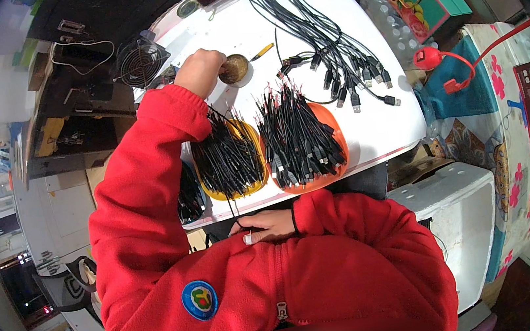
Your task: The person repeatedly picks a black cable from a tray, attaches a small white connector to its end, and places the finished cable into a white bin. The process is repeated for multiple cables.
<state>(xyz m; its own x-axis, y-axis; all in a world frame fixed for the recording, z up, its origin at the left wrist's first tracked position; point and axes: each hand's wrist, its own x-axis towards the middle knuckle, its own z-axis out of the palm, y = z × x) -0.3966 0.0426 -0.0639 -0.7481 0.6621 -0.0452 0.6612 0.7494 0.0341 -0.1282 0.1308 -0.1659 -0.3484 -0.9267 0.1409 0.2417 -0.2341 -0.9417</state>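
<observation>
My left hand (199,72) is closed in the air over the far left of the white table (376,127), beside a round tin (235,68) of brown material. What its fingers hold, if anything, is hidden. Close to my jacket, at the table's front edge, my right hand (267,225) pinches a thin black cable (236,213). A pale cover or tip shows at its thumb. Between the hands stands a yellow tray (258,141) heaped with short black cables. To its right, an orange tray (341,131) holds more cables with metal plugs and thin red wire ends.
Long black USB cables (309,11) spread across the far right. A yellow-handled tool (262,51) lies behind the tin. Black cables (188,198) sit left of the yellow tray. A small fan (140,62) stands far left; a white foam box (462,207) is to the right.
</observation>
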